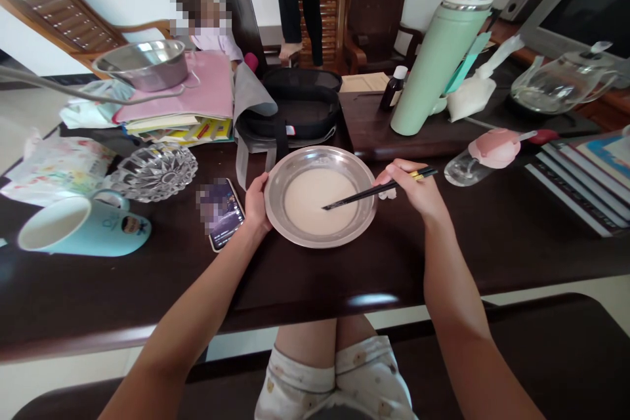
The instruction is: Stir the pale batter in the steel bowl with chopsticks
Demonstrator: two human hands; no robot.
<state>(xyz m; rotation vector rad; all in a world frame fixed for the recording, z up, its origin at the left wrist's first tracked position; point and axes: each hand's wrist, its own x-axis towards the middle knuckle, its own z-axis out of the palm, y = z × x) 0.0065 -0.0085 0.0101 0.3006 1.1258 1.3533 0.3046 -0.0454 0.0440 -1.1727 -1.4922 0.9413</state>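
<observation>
A round metal bowl [275, 220] stands on the dark wooden table in front of me. Inside it is a smooth, off-white liquid [315, 193]. My left hand [256, 202] grips the bowl's left rim, fingers partly hidden beneath the edge. Over the right rim, my right hand [411, 185] is closed around black chopsticks [361, 195] with gold bands near the upper end. Their tips dip into the liquid near the bowl's middle.
Left of the bowl are a lit phone [225, 213], a glass dish [157, 172] and a light blue mug [88, 226]. A black case [290, 111] lies behind it. At right stand a green thermos [440, 65], a pink-lidded cup [480, 157] and stacked books [581, 184]. Two people are beyond the table.
</observation>
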